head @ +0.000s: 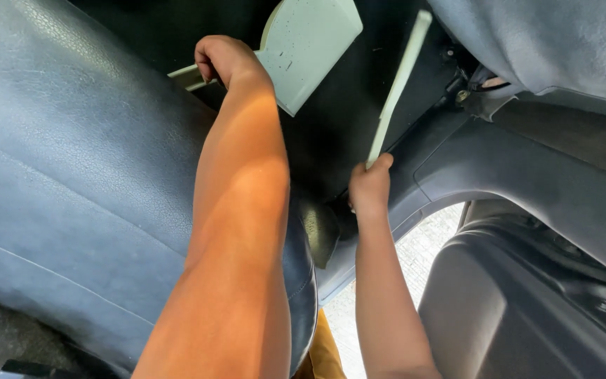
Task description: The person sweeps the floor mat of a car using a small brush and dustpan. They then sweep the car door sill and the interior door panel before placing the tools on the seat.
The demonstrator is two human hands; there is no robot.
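A broad grey-blue leather car seat (71, 161) fills the left of the view, with the dark floor carpet (338, 119) of the footwell beyond it at the far side and a grey door sill trim (499, 175) running off to the right. On the far carpet sits a pale green dustpan (310, 49), its scoop tilted, gripped at the handle by the left hand (222, 60), which is closed tight round it just past the seat edge. The right hand (369, 186), nearer and to the right, is curled shut on the lower end of a long pale green stick (398, 84) that slants up toward the far right; what its far end carries I cannot tell. The risk, as I judge it, is the tilted pan spilling whatever it has gathered back onto the carpet, since it is held at arm's length. The stick could also knock the exposed bolts and wiring (471, 88) under the far seat.
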